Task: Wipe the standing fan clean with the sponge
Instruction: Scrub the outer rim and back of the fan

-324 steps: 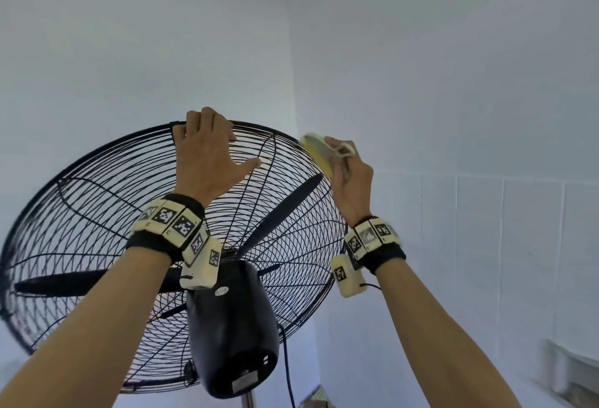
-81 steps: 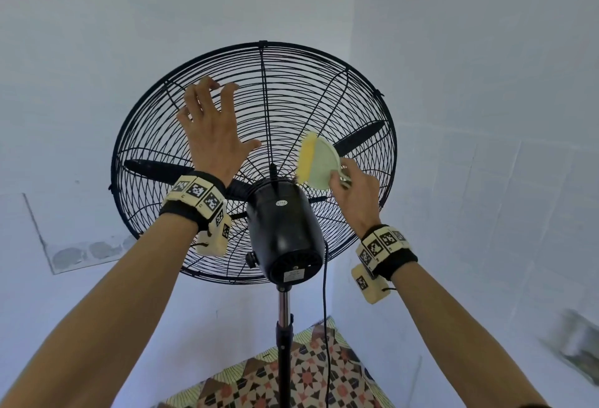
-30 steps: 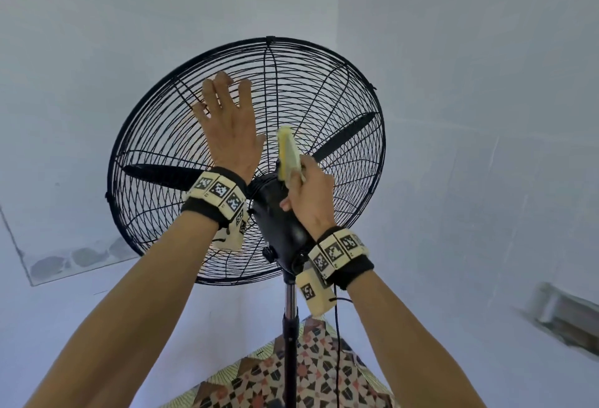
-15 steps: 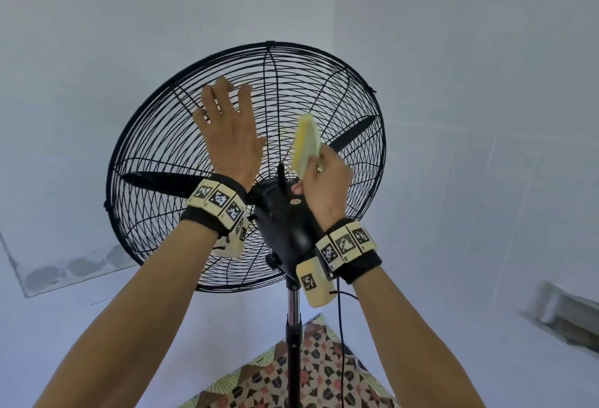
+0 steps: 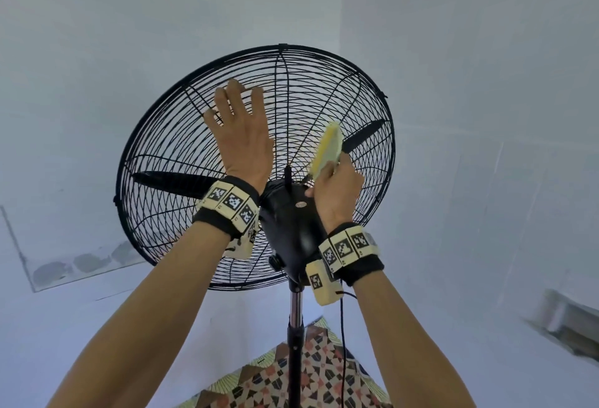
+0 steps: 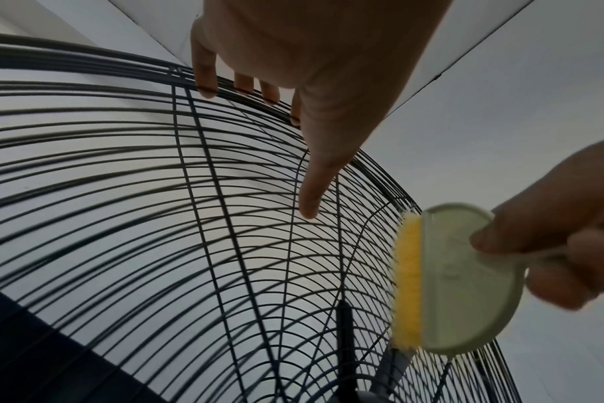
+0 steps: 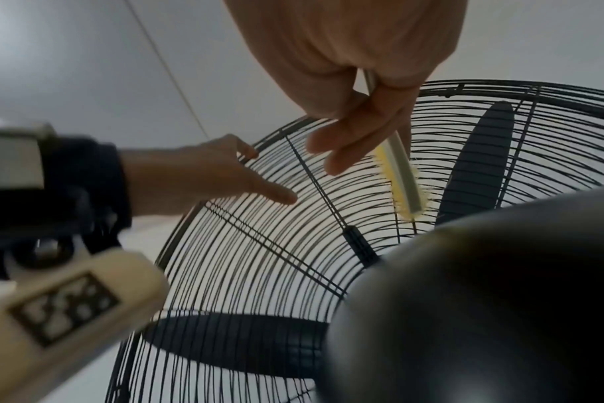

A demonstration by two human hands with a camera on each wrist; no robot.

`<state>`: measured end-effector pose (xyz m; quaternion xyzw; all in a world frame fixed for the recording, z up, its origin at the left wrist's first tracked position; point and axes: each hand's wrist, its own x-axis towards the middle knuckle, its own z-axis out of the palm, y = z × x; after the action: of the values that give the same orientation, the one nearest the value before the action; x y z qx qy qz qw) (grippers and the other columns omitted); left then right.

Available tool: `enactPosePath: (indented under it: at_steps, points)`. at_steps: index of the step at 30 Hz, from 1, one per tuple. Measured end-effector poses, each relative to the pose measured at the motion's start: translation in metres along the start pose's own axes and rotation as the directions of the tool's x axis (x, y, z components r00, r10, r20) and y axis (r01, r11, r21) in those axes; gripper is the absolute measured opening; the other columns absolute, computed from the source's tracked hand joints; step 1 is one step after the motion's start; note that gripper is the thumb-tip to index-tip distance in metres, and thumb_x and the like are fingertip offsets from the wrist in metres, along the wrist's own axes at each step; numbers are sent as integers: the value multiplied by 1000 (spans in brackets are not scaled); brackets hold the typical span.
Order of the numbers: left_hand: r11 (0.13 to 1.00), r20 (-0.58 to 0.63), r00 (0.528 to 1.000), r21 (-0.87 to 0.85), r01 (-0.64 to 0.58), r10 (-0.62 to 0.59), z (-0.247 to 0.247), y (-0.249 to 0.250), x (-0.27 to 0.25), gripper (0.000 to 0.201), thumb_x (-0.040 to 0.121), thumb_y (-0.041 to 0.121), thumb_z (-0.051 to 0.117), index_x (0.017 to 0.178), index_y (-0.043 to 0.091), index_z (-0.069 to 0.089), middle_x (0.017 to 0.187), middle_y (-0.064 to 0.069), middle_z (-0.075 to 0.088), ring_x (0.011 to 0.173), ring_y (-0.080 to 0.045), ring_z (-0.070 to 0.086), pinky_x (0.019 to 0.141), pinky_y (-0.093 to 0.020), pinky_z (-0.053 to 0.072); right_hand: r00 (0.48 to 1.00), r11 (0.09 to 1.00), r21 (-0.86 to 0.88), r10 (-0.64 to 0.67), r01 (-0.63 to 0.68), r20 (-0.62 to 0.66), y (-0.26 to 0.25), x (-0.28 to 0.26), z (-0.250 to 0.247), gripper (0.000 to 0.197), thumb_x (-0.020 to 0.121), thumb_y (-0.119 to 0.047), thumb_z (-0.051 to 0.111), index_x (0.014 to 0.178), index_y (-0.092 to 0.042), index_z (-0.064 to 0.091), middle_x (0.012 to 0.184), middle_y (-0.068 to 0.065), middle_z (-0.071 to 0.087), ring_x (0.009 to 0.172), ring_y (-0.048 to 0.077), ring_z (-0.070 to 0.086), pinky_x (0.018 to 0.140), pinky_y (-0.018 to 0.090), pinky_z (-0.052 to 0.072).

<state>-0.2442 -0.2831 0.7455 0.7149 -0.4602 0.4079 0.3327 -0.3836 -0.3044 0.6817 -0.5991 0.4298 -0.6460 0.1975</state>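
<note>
The black standing fan has a round wire cage [image 5: 162,154] and a dark motor housing [image 5: 291,223], seen from behind. My left hand [image 5: 240,129] lies flat with straight fingers on the back of the cage, upper left of the housing; the left wrist view shows its fingers [image 6: 204,68] touching the wires. My right hand [image 5: 334,187] grips the short handle of the sponge [image 5: 327,148], a yellow pad on a pale green round backing. The sponge [image 6: 445,278] stands on edge with its yellow side against the cage just above and right of the housing [image 7: 483,300].
A chrome and black pole [image 5: 295,343] carries the fan, with a black cord [image 5: 342,326] hanging beside it. Patterned floor tiles [image 5: 291,381] show below. Pale walls meet in a corner behind the fan. A ledge [image 5: 570,326] sticks out low on the right wall.
Over the last second the sponge has slid from just above the motor housing up and to the right along the cage. My left hand has stayed flat on the wires.
</note>
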Motion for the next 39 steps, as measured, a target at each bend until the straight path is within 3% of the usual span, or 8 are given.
enactPosePath:
  at_steps: [12,17,20,26,29,32,37,39]
  points:
    - [1000,31,999,3,7,-7,-6,-1,1,91,77,32,87,147,17,31,160,-21,28,146,-44,29,112,-62,33,898,937,208,-331,279,288,1,-13,8,42,99,-12,57,131,-28,37,116,15,70,76,22,76,72,46,65]
    - [1000,10,1000,-1,-5,5,-6,-3,0,89,75,36,88,143,17,34,156,-20,32,143,-43,33,108,-60,36,855,855,-24,-516,518,48,9,-3,8,31,106,-30,54,135,-22,55,77,4,70,51,16,62,46,39,55]
    - [1000,5,1000,8,-11,11,-7,-3,1,89,75,38,88,142,16,35,154,-19,34,141,-42,34,108,-60,36,799,776,-289,-599,561,-56,14,3,13,32,103,-36,55,126,-16,69,65,-2,54,57,18,48,46,31,39]
    - [999,-1,999,-3,-38,38,-6,-5,3,90,77,39,88,145,12,36,154,-22,35,145,-43,32,119,-58,28,873,934,-32,-345,356,-346,17,19,0,29,105,-25,56,125,-6,67,89,3,75,65,9,61,58,17,52]
    - [999,-3,999,-18,-44,44,-5,-5,4,89,76,38,89,144,11,37,153,-23,36,144,-44,33,119,-57,28,892,909,-26,-413,415,-182,7,10,15,33,100,-14,63,132,-3,64,92,8,74,65,11,60,58,2,43]
    - [999,-10,1000,-43,-29,28,-5,-7,6,89,73,38,90,141,12,39,151,-22,38,143,-43,34,117,-57,29,867,860,126,-498,494,-2,2,0,21,34,100,-9,62,133,-1,64,90,4,70,66,5,59,58,4,42]
    - [998,-39,998,-44,-55,53,-6,-12,3,89,71,46,90,138,14,40,148,-19,39,138,-41,38,110,-58,34,894,946,95,-255,309,-369,15,17,10,30,101,-15,60,128,-6,68,97,0,74,76,6,64,64,13,53]
    - [998,-36,998,-37,-53,51,-6,-10,3,89,70,44,90,137,12,40,146,-19,40,136,-41,39,108,-58,36,908,942,73,-293,328,-301,13,13,13,31,101,-16,60,130,-6,67,96,3,75,72,11,64,60,14,49]
